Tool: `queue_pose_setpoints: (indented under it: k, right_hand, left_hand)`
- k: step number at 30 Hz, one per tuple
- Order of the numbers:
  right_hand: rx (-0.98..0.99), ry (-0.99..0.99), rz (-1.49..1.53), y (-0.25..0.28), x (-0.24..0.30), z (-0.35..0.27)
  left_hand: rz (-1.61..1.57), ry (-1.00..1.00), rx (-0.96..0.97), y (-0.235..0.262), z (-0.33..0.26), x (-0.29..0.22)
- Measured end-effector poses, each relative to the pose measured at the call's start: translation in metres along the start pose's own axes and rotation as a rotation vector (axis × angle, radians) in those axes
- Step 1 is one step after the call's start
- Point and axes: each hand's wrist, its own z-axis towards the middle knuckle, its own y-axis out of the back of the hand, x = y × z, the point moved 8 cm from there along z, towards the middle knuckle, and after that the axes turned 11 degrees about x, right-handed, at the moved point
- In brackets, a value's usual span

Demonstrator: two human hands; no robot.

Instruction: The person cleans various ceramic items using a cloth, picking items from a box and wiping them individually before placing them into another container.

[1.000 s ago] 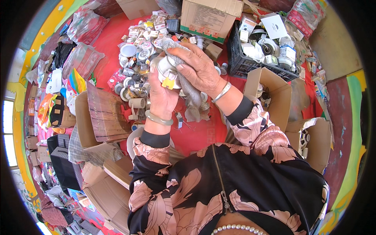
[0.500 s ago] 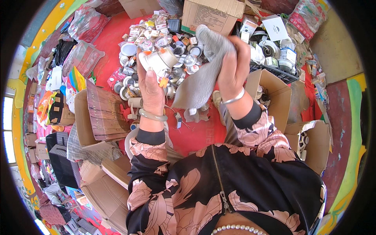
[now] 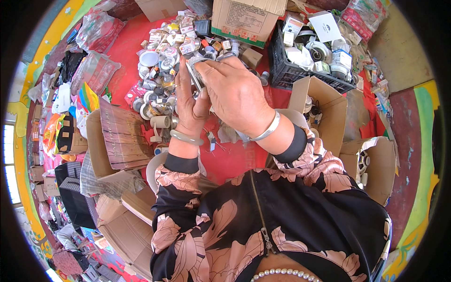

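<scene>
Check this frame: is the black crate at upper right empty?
No, the black crate holds white boxes and round parts.

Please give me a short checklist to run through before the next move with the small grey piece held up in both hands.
1. Left hand has a grip on the grey piece: ok, its fingers stand along the piece's left edge.
2. Right hand steadies it too: ok, its fingers lie over the top.
3. Piece in plain view: not ok, the right hand covers most of it.
4. Piece lifted off the pile of small jars and lids: ok.
5. Open cardboard box at the right within reach: cannot tell.
6. Black crate has room: cannot tell; it looks full.
</scene>
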Motion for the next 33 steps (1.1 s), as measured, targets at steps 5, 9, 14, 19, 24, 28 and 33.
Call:
queue_pose_setpoints:
  k: [5,9,14,19,24,28,33]
  right_hand:
    - [0.060,-0.046,0.208,0.002,0.002,-0.002]
    - [0.001,0.086,0.248,-0.002,0.000,0.000]
    - [0.333,0.092,0.475,-0.022,-0.006,-0.002]
    - [0.500,-0.239,0.966,-0.003,-0.064,-0.011]
    - [0.041,-0.113,0.656,0.016,-0.044,-0.006]
    - [-0.057,0.226,0.208,0.000,0.010,-0.004]
    - [0.011,0.076,0.321,-0.013,0.007,-0.004]
  left_hand:
    - [0.364,-0.140,-0.055,0.007,0.001,-0.008]
    - [-0.235,0.106,-0.075,0.011,0.001,0.005]
    - [-0.684,0.230,-0.114,0.023,-0.008,0.049]
    - [-0.833,0.190,-0.149,0.015,-0.001,0.018]
    - [-0.899,0.253,-0.158,0.019,-0.004,0.023]
    - [-0.082,0.129,0.050,0.016,-0.004,0.011]
    - [-0.423,0.049,-0.083,0.014,-0.009,0.012]
